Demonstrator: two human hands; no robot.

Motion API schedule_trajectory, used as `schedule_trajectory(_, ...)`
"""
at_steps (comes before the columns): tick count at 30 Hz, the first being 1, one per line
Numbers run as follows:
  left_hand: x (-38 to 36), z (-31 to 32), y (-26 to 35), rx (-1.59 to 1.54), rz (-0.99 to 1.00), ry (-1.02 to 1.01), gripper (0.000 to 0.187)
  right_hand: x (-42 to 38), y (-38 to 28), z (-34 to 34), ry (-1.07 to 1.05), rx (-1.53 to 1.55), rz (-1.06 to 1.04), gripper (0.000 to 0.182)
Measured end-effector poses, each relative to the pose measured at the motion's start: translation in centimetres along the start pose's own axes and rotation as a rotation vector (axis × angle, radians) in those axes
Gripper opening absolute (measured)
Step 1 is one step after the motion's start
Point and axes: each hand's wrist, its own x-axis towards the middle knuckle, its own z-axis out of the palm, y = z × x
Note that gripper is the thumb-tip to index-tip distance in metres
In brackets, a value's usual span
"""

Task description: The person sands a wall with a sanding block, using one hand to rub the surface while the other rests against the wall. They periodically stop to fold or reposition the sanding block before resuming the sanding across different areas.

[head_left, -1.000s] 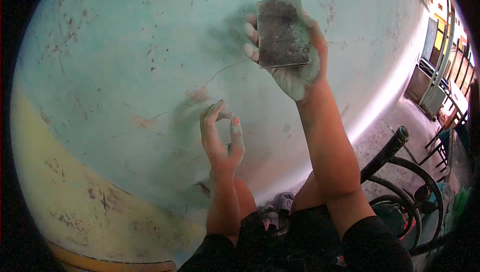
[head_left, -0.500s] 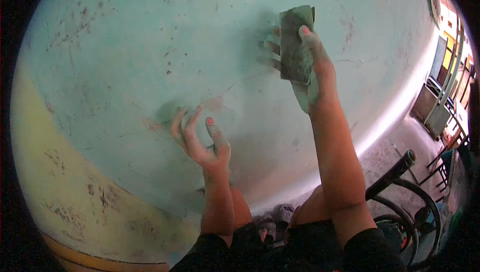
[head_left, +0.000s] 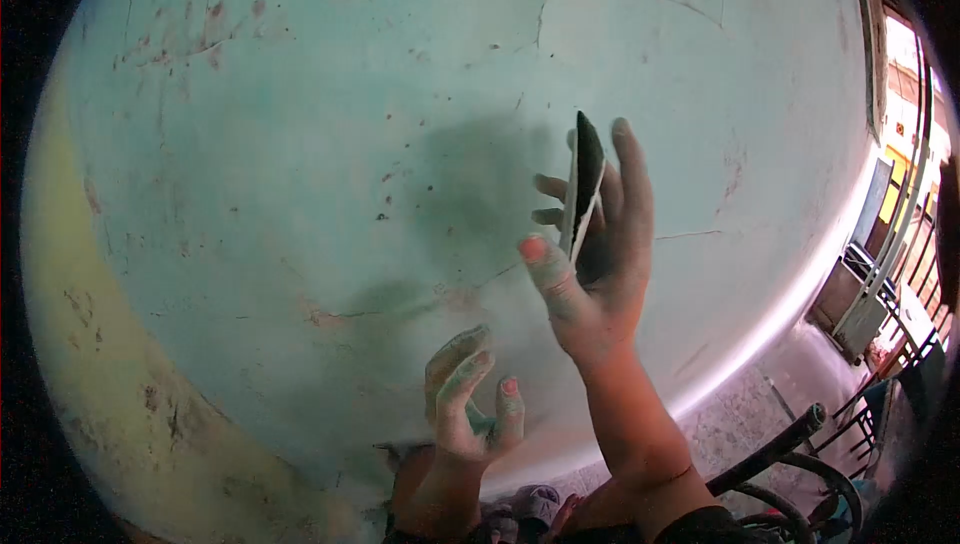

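Observation:
My right hand (head_left: 610, 244) is raised before the wall and holds a folded piece of sandpaper (head_left: 586, 179). The sandpaper shows nearly edge-on, with a dark face and a pale edge. Its lower end sits among my fingers, while the thumb stands off to the left. Lower down, my left hand (head_left: 468, 399) is open with nothing in it, its fingers loosely bent and the thumb apart. Both hands look dusty. Behind them is the pale green wall (head_left: 300, 194), with cracks, scuffs and reddish worn patches.
A yellow band (head_left: 90, 344) runs along the wall's lower left. At lower right stands a dark tubular metal frame (head_left: 770, 449). Beyond it are the grey floor (head_left: 730, 424) and railings (head_left: 925, 274) by a bright opening. A shoe (head_left: 538, 504) shows at the bottom.
My right hand has turned, so the sandpaper went from its broad face to edge-on, and the thumb has come off it. Both hands sit lower in view, and the view has shifted up the wall.

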Motion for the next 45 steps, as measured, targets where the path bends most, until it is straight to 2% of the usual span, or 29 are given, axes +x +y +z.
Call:
schedule_trajectory(2, 0.1, -0.3, -0.2, -0.001, -0.016, -0.013, 0.043, -0.4, -0.4, 1.1, -0.031, 0.077, 0.094, 0.102)
schedule_trajectory(4, 0.2, -0.8, -0.4, -0.008, -0.03, -0.022, 0.048, -0.7, -1.0, 1.6, -0.056, 0.09, 0.142, 0.102)
schedule_trajectory(6, 0.2, -1.2, -0.9, 0.002, 0.068, -0.065, 0.055, -1.0, -1.5, 2.0, -0.084, 0.036, 0.186, 0.099)
schedule_trajectory(10, -0.3, -1.4, -0.2, -0.02, 0.077, 0.006, 0.055, -2.1, -1.2, 2.6, -0.12, -0.066, 0.113, 0.096)
schedule_trajectory(12, -2.0, -1.6, -0.1, 0.177, -0.05, 0.082, 0.053, -2.7, -1.3, 2.8, -0.155, -0.125, 0.089, 0.094)
schedule_trajectory(13, -2.8, -1.9, -0.3, 0.181, -0.054, 0.073, 0.053, -3.0, -1.5, 3.1, -0.165, -0.179, 0.036, 0.094)
schedule_trajectory(15, -3.6, -2.1, -0.8, 0.152, -0.082, 0.188, 0.051, -3.2, -2.3, 3.6, -0.177, -0.284, -0.022, 0.093)
schedule_trajectory(16, -3.3, -2.2, -0.8, 0.151, -0.075, 0.187, 0.051, -3.3, -2.4, 3.8, -0.172, -0.282, -0.027, 0.093)
schedule_trajectory(18, -2.6, -2.6, -0.8, 0.085, 0.043, 0.208, 0.037, -3.4, -2.7, 4.0, -0.177, -0.243, -0.036, 0.094)
schedule_trajectory(22, -3.4, -3.1, -1.2, 0.149, 0.018, 0.302, 0.04, -3.9, -3.2, 4.5, -0.183, -0.28, -0.065, 0.096)
schedule_trajectory(24, -2.8, -3.5, -1.0, 0.093, -0.104, 0.344, 0.044, -3.9, -3.3, 4.6, -0.202, -0.273, -0.055, 0.103)
schedule_trajectory(25, -2.7, -3.6, -1.2, 0.092, -0.101, 0.347, 0.044, -3.9, -3.3, 4.6, -0.202, -0.272, -0.059, 0.103)
schedule_trajectory(27, -2.3, -4.0, -1.7, -0.034, -0.308, 0.439, 0.05, -3.6, -3.1, 4.3, -0.182, -0.354, -0.227, 0.105)
schedule_trajectory(28, -1.8, -4.4, -1.7, -0.036, -0.307, 0.445, 0.05, -3.6, -3.1, 4.4, -0.186, -0.355, -0.232, 0.105)
schedule_trajectory(30, -0.4, -5.2, -1.1, -0.33, -0.507, 0.442, 0.054, -3.9, -2.9, 4.5, -0.253, -0.389, -0.359, 0.106)
schedule_trajectory(31, 0.3, -5.3, -0.8, -0.34, -0.505, 0.441, 0.054, -4.2, -2.6, 5.1, -0.207, -0.33, -0.358, 0.089)
schedule_trajectory(33, 1.4, -5.5, -0.6, -0.433, -0.559, 0.544, 0.057, -4.7, -2.5, 5.2, -0.227, -0.406, -0.38, 0.087)
schedule_trajectory(36, 1.3, -6.7, -1.6, -0.45, -0.534, 0.534, 0.056, -4.9, -2.2, 4.9, -0.27, -0.468, -0.375, 0.085)
schedule_trajectory(37, 1.5, -7.1, -1.5, -0.449, -0.539, 0.537, 0.056, -4.4, -2.5, 4.4, -0.377, -0.513, -0.387, 0.086)
schedule_trajectory(38, 2.0, -7.4, -1.2, -0.381, -0.636, 0.513, 0.055, -3.9, -2.5, 4.1, -0.485, -0.561, -0.399, 0.086)
schedule_trajectory(39, 2.3, -7.6, -0.9, -0.317, -0.734, 0.486, 0.055, -3.6, -2.4, 4.0, -0.492, -0.57, -0.396, 0.086)
schedule_trajectory(43, 2.1, -8.5, -1.3, -0.39, -0.725, 0.449, 0.053, -2.7, -1.7, 3.1, -0.587, -0.505, -0.358, 0.086)
schedule_trajectory(45, 2.1, -8.6, -1.0, -0.294, -0.706, 0.405, 0.052, -2.2, -1.4, 2.6, -0.623, -0.512, -0.332, 0.085)
